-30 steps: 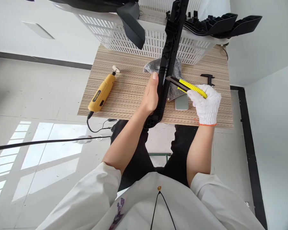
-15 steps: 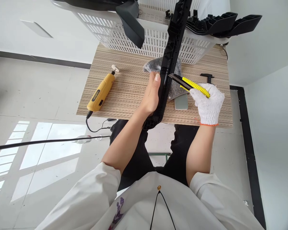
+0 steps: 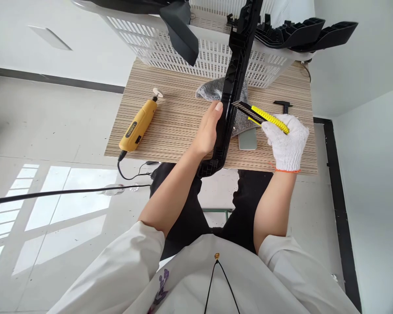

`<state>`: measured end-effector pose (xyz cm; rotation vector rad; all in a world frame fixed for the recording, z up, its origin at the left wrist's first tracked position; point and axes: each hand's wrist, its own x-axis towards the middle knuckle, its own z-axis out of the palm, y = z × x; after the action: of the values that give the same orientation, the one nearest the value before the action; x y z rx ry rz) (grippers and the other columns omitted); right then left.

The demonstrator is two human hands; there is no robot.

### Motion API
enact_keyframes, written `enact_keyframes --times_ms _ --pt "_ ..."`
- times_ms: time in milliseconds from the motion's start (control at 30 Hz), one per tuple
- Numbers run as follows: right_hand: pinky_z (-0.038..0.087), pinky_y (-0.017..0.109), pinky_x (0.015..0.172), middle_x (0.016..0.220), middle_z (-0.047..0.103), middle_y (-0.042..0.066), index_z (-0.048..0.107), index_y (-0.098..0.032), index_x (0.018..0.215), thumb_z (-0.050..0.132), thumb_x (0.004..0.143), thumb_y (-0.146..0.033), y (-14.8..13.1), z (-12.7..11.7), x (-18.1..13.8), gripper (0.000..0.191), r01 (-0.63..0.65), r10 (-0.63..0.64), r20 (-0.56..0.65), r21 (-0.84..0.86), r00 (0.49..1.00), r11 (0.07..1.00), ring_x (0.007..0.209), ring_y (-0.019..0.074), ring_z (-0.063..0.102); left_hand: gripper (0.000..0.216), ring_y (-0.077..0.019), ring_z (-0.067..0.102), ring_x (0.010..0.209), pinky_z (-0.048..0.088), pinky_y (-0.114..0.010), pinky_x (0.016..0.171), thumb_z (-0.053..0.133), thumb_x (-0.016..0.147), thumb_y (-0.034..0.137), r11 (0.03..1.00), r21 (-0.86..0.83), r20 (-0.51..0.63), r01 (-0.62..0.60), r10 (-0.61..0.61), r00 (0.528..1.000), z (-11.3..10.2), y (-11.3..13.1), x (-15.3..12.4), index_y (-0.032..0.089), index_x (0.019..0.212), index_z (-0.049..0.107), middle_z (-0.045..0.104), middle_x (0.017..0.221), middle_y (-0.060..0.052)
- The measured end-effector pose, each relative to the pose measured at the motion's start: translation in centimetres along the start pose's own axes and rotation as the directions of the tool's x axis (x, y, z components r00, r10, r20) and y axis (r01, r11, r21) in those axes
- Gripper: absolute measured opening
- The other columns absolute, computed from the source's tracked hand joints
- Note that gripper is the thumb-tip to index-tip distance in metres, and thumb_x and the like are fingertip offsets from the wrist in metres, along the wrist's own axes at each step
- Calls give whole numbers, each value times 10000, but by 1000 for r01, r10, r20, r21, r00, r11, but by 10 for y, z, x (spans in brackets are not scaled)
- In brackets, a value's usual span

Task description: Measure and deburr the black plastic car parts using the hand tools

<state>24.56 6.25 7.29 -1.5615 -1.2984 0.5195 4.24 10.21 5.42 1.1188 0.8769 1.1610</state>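
Note:
A long black plastic trim piece [image 3: 229, 93] slants up from the table's front edge, its top end over the white basket. My bare left hand [image 3: 208, 131] grips its left side, thumb along the face and the other fingers mostly hidden behind. In a white knit glove, my right hand [image 3: 288, 140] is closed round a yellow utility knife [image 3: 270, 118]. The knife's blade is out and points left, its tip at the trim piece's right edge; I cannot tell whether it touches. Beneath the piece lies a grey cloth [image 3: 242, 120], with a grey-green flat block [image 3: 247, 140] beside it.
A yellow rotary tool [image 3: 138, 125] with a white tip lies at the left of the wood-grain table [image 3: 177, 117], its cord hanging off the front. Black calipers [image 3: 283, 106] lie beyond my right hand. The white basket [image 3: 212, 56] at the back holds more black plastic parts [image 3: 294, 35].
My right hand and the knife have shifted slightly right. My left hand and the trim piece have moved very little, a touch to the right.

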Motion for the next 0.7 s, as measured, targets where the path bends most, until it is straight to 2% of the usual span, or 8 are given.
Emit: enact_keyframes --times_ms 133,200,300,400,567,633,700 --pt "487 255 496 624 640 -36 767 -187 907 766 807 -312 1 -2 0 160 -2 2 34 19 999 1000 523 108 589 354 -272 752 1047 647 -324 638 582 960 609 994 13 66 109 -109 992 -4 9 -3 261 981 523 631 864 -22" --pt "477 254 483 619 640 -35 770 -188 907 778 804 -335 3 -4 0 180 0 -1 40 19 999 1000 516 109 585 328 -280 763 1075 652 -313 619 586 956 582 988 15 92 151 -152 984 -6 13 -5 263 1001 529 654 898 -23" --pt "459 257 463 616 647 -31 779 -196 910 798 791 -368 5 -6 0 210 -14 12 60 32 998 999 500 111 572 340 -284 779 1070 653 -305 613 587 960 590 987 16 70 157 -158 985 -6 17 -6 256 1004 545 674 914 -26" --pt "453 257 456 610 643 -31 782 -206 892 810 781 -365 5 -8 0 196 -19 16 94 38 995 999 493 110 560 423 -283 803 960 641 -295 563 545 967 663 984 18 40 177 -178 983 -4 19 -6 241 992 577 684 846 -31" --pt "455 251 447 615 658 -19 790 -219 862 817 757 -325 3 -13 -2 151 -20 21 199 -7 980 1000 510 119 578 645 -238 767 642 614 -316 489 343 983 785 963 30 70 269 -271 960 -6 14 -4 203 918 613 627 629 -26" --pt "468 250 453 627 677 -13 793 -217 862 822 744 -329 2 -14 -2 165 -20 21 239 -8 971 1000 520 123 590 609 -231 759 606 620 -320 504 392 980 767 963 63 81 261 -265 961 -7 12 -4 205 918 618 603 588 -14" --pt "482 253 464 638 692 -10 797 -210 873 822 739 -339 1 -13 -3 187 -21 22 267 -5 964 1000 527 126 597 513 -228 764 612 631 -317 520 522 955 713 966 84 89 243 -250 964 -8 12 -4 210 947 625 626 608 -8"
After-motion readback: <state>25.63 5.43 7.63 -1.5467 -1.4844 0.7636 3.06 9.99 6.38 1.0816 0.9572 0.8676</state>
